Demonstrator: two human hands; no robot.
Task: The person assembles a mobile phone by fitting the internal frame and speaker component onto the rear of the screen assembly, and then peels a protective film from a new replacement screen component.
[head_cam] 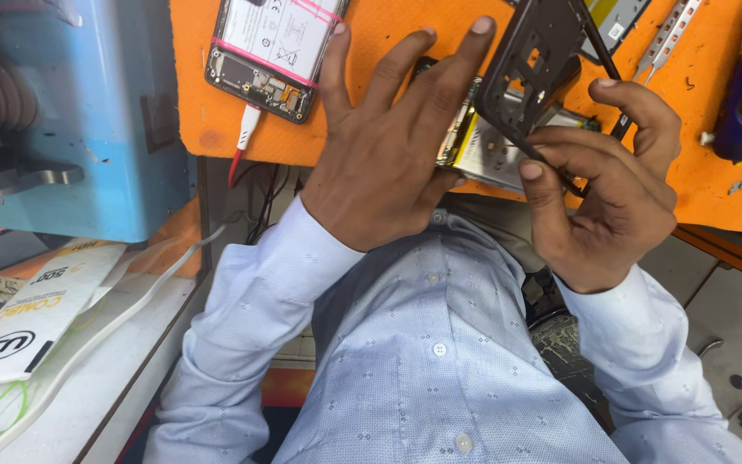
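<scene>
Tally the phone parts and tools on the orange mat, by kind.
Opened phones: 2, one with a white cable, one under the left hand
Black phone frame, held by the right hand: 1
Tweezers: 1
Total: 4

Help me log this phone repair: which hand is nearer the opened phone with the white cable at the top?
Left. The left hand has its thumb tip almost touching the opened phone; the right hand is farther off, gripping the dark frame.

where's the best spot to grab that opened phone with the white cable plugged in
Grip the opened phone across its two long edges near the middle, coming from above. It lies flat on the orange mat, and the white cable blocks its near end.
</scene>
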